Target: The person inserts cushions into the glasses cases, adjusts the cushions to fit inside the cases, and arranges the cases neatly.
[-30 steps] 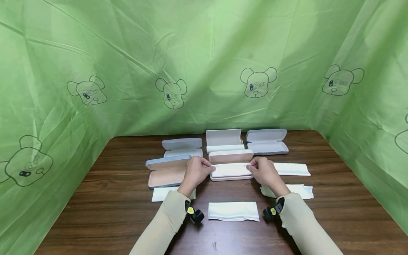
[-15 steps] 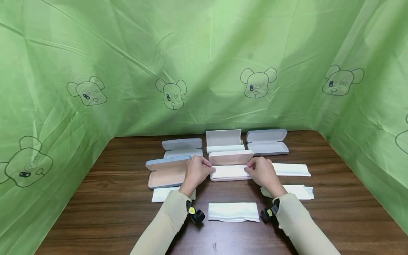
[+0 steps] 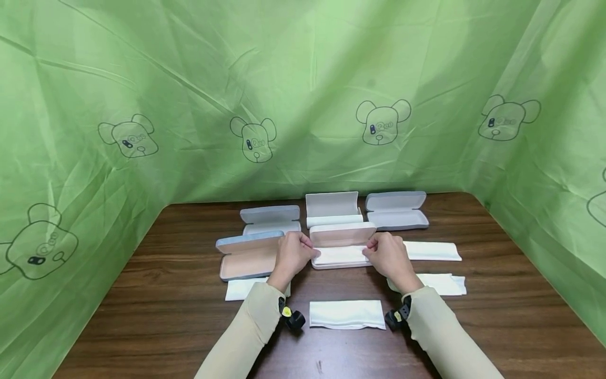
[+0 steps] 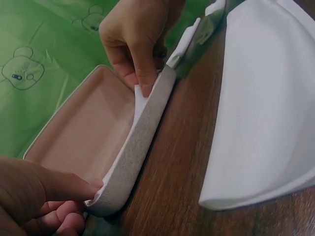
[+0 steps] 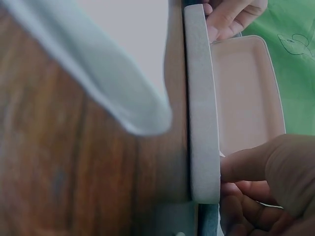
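An open glasses case with pink lining and a pale grey shell lies mid-table, its lid up at the back. A folded white cloth lies in its bottom half. At the left end, my left hand pinches the cloth; its thumb bends over the rim and the other fingers curl outside the end wall. My right hand pinches the cloth near the right end, thumb and fingertips inside the rim. In the left wrist view, a white cloth edge stands up by the right fingertips.
An open blue case lies left. Behind are a grey case, a white case and a blue-grey case, all open. White cloths lie in front, at the right and partly under the forearms.
My right hand has shifted slightly left and inward along the cloth. The cloth sits a little lower in the case. My left hand stays nearly still.
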Demonstrator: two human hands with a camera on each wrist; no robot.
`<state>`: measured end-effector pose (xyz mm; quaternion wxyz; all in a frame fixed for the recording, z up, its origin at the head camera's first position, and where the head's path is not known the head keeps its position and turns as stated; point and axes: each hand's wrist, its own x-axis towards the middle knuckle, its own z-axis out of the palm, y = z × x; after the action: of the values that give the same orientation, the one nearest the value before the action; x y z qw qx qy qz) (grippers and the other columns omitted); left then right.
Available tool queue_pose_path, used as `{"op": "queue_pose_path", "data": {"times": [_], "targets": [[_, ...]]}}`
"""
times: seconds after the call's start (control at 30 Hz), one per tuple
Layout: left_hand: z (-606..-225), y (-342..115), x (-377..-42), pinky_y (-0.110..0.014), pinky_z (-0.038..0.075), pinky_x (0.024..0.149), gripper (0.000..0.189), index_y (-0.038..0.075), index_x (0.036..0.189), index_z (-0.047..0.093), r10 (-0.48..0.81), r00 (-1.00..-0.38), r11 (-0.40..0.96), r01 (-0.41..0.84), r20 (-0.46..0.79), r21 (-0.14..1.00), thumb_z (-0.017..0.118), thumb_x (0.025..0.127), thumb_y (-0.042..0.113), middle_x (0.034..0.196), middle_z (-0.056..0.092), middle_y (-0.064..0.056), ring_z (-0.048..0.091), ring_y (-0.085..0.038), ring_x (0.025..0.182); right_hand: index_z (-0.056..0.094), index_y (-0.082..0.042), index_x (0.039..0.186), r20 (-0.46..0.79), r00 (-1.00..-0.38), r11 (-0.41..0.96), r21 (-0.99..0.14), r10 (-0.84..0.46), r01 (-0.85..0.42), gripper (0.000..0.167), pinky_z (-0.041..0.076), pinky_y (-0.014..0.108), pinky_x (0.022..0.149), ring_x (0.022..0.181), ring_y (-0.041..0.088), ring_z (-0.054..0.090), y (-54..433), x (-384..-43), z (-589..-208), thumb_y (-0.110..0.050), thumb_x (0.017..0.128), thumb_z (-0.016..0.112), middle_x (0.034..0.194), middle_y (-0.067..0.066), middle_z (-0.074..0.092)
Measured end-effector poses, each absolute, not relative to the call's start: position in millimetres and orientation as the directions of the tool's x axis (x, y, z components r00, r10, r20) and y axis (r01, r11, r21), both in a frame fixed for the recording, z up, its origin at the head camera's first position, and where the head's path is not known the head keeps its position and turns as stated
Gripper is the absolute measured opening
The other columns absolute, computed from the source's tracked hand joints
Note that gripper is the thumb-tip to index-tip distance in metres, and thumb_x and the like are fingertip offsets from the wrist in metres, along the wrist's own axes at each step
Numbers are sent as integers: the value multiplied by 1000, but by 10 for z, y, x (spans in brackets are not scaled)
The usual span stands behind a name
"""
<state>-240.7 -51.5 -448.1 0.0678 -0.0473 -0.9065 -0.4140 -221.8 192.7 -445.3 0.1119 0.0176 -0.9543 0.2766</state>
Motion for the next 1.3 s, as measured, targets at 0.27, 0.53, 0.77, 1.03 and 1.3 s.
{"op": "queue_pose_path", "data": {"times": [0.27,0.53,0.77,1.03,1.3], "targets": [[-4407,-513,-2354,-34,50,65,22,11,73,70,51,-988,718,139,148,682,91,71,15,63,64,6,60,-13,66,71,-7,78,259,-965,826,-552,42,-112,14,45,34,56,59,17,54,1993,-2195,-4426,-15,82,81,63,-3,61],[-4144,-669,-2214,-39,55,76,48,-3,115,70,154,-988,721,127,20,681,84,83,29,73,71,0,69,-18,75,71,-5,96,131,-987,715,-699,97,-23,22,45,33,55,59,21,60,2175,-2146,-4263,-24,97,60,75,7,67],[-4106,-703,-2229,-37,54,68,67,-3,103,70,233,-969,614,83,-80,785,55,97,62,70,69,-11,70,-24,56,61,3,124,-81,-993,580,-806,85,115,69,57,37,63,75,26,71,2212,-2169,-4174,-60,100,46,107,22,68],[-4168,-610,-2309,-35,57,57,78,-4,95,69,189,-968,588,-25,-167,809,36,101,66,76,68,-18,70,-29,56,46,3,145,-215,-976,529,-825,34,200,92,58,40,60,74,29,72,2166,-2232,-4160,-74,96,36,114,26,63],[-4186,-586,-2377,-37,57,67,72,-2,91,70,175,-971,619,-22,-164,785,40,102,62,73,69,-15,70,-25,54,40,0,149,-291,-956,502,-824,25,263,95,58,42,60,72,31,71,2172,-2313,-4165,-77,94,35,109,25,63]]}}
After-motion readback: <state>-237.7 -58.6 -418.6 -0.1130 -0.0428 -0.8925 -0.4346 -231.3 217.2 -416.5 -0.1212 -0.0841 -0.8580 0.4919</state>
